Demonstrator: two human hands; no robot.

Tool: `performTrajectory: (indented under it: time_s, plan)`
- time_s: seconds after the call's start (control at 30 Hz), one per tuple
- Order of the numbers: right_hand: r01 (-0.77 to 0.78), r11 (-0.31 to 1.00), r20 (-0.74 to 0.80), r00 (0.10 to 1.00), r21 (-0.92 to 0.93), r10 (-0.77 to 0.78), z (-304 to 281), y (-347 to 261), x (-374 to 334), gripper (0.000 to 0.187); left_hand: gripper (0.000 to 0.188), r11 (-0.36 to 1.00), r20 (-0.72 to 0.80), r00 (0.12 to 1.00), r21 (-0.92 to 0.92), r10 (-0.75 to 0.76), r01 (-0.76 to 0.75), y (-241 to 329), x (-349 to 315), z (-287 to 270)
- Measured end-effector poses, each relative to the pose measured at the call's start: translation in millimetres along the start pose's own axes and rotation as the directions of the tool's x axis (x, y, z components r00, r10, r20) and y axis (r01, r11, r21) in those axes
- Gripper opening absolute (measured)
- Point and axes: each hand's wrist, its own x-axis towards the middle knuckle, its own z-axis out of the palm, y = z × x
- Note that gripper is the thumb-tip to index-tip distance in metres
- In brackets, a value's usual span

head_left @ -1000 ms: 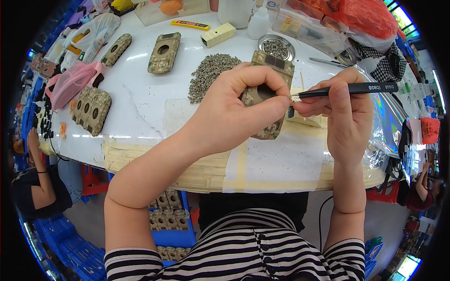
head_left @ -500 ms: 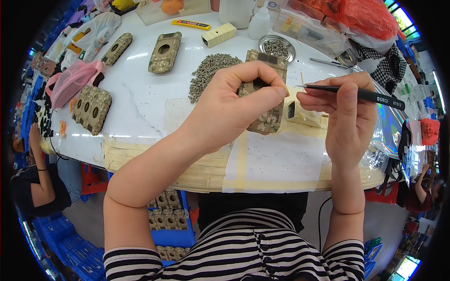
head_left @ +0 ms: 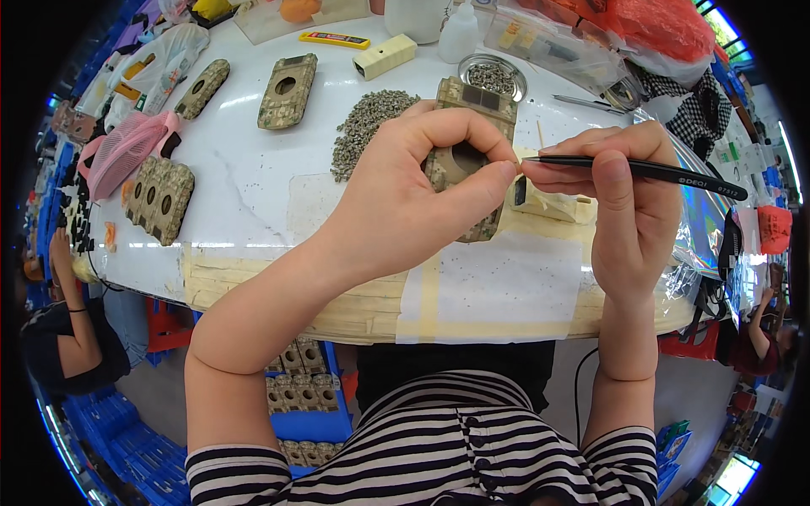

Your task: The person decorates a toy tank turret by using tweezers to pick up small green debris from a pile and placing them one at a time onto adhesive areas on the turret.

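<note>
My left hand [head_left: 413,181] is closed in a pinch, thumb against forefinger. Whatever sits between those fingertips is too small to make out. Black tweezers [head_left: 645,168] are gripped in my right hand [head_left: 633,207], and their fine tip reaches the pinched fingertips of the left. Behind and beneath the left hand is a camouflage-patterned shell [head_left: 499,115] with a round hole, partly hidden by the fingers. A cream-coloured block [head_left: 553,203] lies below the tweezers, right of the shell. Left of the shell, a heap of tiny grey metal parts [head_left: 361,135] is partly covered by my hand.
A round metal dish [head_left: 522,91] holds more grey parts. Other camouflage shells [head_left: 288,93] lie left, near a pink mesh item [head_left: 126,156]. At the back are a cream box [head_left: 385,56], a yellow packet [head_left: 335,40] and a white squeeze bottle [head_left: 460,34].
The tweezers' tip has moved left to meet my left fingertips, and my right hand has tilted slightly. The table scene has shifted a little to the left in view.
</note>
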Motion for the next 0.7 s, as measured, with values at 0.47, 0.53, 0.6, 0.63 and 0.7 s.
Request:
performTrajectory:
  time_s: [0.47,0.53,0.6,0.63,0.7]
  plan:
    - [-0.031,1.0,-0.012,0.999,0.002,0.031,1.0,-0.4,0.4,0.019,0.009,1.0,0.002,1.0,-0.005,-0.017,0.017,-0.5,-0.2,-0.2]
    - [-0.03,1.0,-0.009,1.0,-0.007,0.03,1.0,-0.4,0.3,0.018,0.009,1.0,0.001,1.0,-0.023,-0.01,0.01,-2.2,0.0,0.2]
    - [-0.034,0.999,-0.006,0.999,-0.017,0.034,0.6,-0.6,0.4,0.018,0.009,0.999,0.002,1.0,-0.036,-0.007,0.007,-3.3,0.5,0.7]
    - [-0.032,0.999,-0.003,0.999,-0.019,0.032,0.8,-0.8,0.5,0.018,0.009,0.999,0.001,1.0,-0.037,-0.009,0.009,-2.6,0.2,0.5]
    - [-0.029,0.999,0.001,1.0,-0.023,0.029,1.0,-1.0,0.8,0.018,0.009,0.999,0.001,1.0,-0.026,-0.019,0.019,-0.9,-0.3,0.1]
